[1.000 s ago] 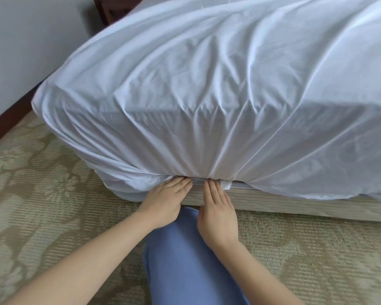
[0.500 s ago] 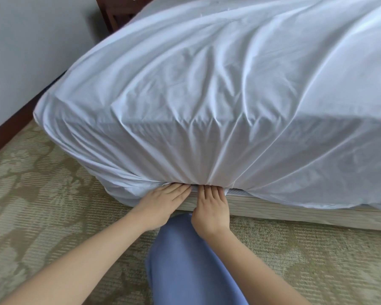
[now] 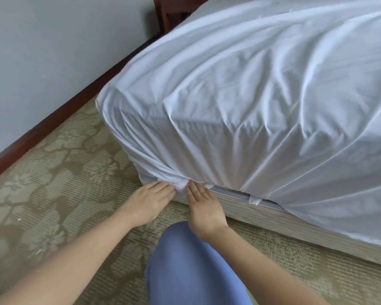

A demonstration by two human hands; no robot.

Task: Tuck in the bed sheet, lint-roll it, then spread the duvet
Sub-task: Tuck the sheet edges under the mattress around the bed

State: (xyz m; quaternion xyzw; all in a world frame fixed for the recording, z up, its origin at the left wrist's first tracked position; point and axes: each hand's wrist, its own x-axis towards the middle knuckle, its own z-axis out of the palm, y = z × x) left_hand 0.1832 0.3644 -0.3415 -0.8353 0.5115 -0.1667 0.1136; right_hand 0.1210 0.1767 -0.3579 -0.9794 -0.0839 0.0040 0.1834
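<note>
Step 1 in hand: bed sheet draped over the mattress, its gathered hem being tucked near the corner. Left hand and right hand are laid flat, fingers straight, pressing cloth under. Next, judged: the loose hem along the bed base must be pushed in.

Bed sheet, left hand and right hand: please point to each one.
bed sheet (image 3: 262, 102), head view, on its wrinkled top surface.
left hand (image 3: 149, 200), head view, on the back of the hand.
right hand (image 3: 205, 208), head view, on the back of the hand.
</note>
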